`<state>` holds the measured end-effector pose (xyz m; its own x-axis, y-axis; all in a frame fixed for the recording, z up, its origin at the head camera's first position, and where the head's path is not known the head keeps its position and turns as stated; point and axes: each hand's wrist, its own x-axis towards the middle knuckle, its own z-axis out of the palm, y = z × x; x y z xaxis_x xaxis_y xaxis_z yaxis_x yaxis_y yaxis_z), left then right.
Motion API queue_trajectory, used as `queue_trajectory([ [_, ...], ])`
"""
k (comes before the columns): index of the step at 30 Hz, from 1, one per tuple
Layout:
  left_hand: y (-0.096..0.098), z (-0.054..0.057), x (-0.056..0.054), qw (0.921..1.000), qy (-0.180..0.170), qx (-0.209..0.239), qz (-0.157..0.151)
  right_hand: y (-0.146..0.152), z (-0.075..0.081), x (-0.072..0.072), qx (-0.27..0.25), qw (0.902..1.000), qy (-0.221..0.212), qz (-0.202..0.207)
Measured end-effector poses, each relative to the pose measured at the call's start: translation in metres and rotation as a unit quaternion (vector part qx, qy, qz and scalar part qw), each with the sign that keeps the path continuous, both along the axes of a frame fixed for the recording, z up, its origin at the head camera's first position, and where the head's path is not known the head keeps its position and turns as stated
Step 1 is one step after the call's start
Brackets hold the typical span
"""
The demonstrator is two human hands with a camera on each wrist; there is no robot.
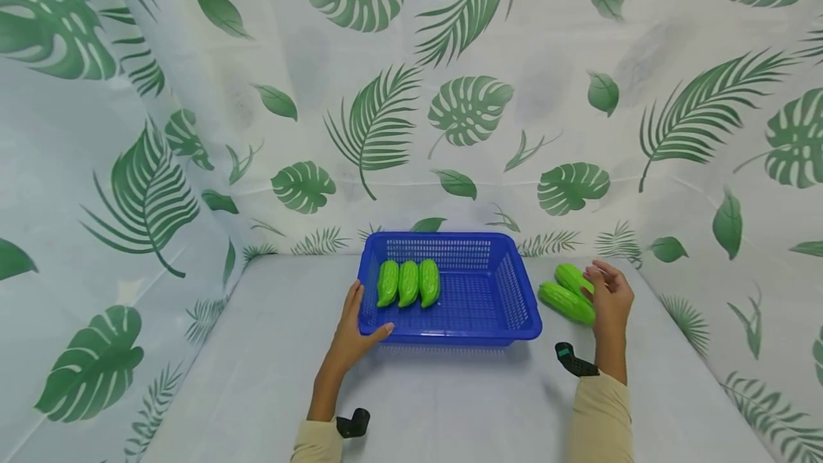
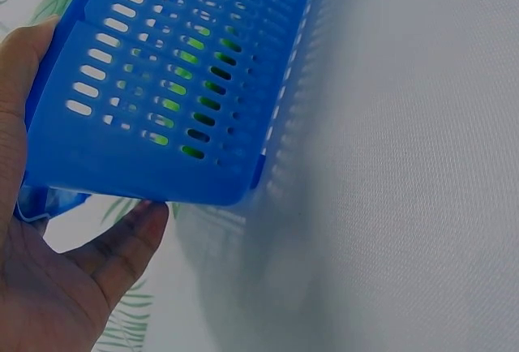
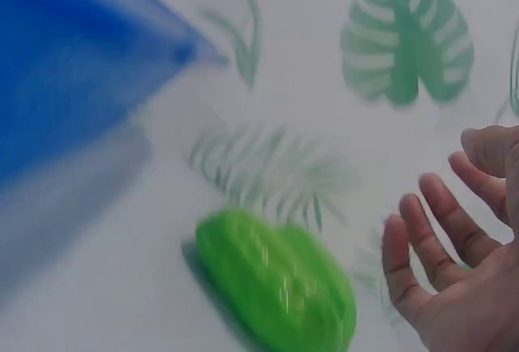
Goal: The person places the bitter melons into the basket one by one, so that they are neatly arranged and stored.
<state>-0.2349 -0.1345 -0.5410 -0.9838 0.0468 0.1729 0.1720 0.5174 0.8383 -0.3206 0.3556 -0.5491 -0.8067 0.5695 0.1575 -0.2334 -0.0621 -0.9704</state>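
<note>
A blue plastic basket [image 1: 463,338] with slotted sides stands mid-table. Three bright green bitter melons [image 1: 408,284] lie side by side in its left part. My left hand [image 1: 350,338] is at the basket's front left corner, thumb stretched along the front rim and fingers extended along the left side. Right of the basket, two more bitter melons [image 1: 566,304] lie against each other on the table. Above their right end hovers my right hand [image 1: 611,302], its fingers loosely bent and holding nothing. In the right wrist view, this hand [image 3: 454,271] is apart from the blurred melons [image 3: 276,287].
A white covering with a green leaf print [image 1: 469,109] rises behind the table and at both sides. The pale tabletop [image 1: 450,406] extends in front of the basket. Each wrist wears a black device, such as the right one [image 1: 575,359].
</note>
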Motion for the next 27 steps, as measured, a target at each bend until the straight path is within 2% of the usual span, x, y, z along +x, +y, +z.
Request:
queue_trajectory([
  [1,0.000,0.000,0.000,1.0000,0.001,0.001,-0.001,0.008,-0.008,0.002,-0.003,0.9996,-0.009,-0.026],
  [3,0.000,0.000,0.001,1.0000,0.000,-0.001,0.000,0.015,-0.012,0.014,0.008,0.9972,-0.032,-0.067],
  [6,0.000,0.000,0.001,1.0000,0.002,-0.003,0.002,0.009,-0.006,0.040,0.017,0.9912,-0.072,-0.110],
  [10,0.000,0.000,0.001,1.0000,-0.001,-0.005,0.002,0.004,-0.012,0.067,0.015,0.9873,-0.096,-0.126],
  [13,0.000,0.000,0.000,1.0000,-0.001,-0.005,0.002,0.004,-0.021,0.080,0.003,0.9883,-0.093,-0.120],
  [16,0.000,-0.001,0.000,1.0000,0.003,-0.006,0.000,0.004,-0.029,0.085,0.009,0.9897,-0.095,-0.107],
  [18,0.000,-0.002,0.001,1.0000,0.006,-0.006,0.000,0.003,-0.032,0.086,0.057,0.9876,-0.112,-0.095],
  [20,-0.001,-0.002,0.002,1.0000,0.009,-0.004,0.000,0.000,-0.035,0.085,0.118,0.9801,-0.136,-0.084],
  [22,-0.002,-0.003,0.002,0.9999,0.011,-0.002,0.000,-0.003,-0.037,0.084,0.181,0.9675,-0.160,-0.075],
  [27,-0.001,-0.001,0.001,0.9999,0.011,0.007,-0.005,-0.011,-0.036,0.078,0.259,0.9506,-0.163,-0.051],
])
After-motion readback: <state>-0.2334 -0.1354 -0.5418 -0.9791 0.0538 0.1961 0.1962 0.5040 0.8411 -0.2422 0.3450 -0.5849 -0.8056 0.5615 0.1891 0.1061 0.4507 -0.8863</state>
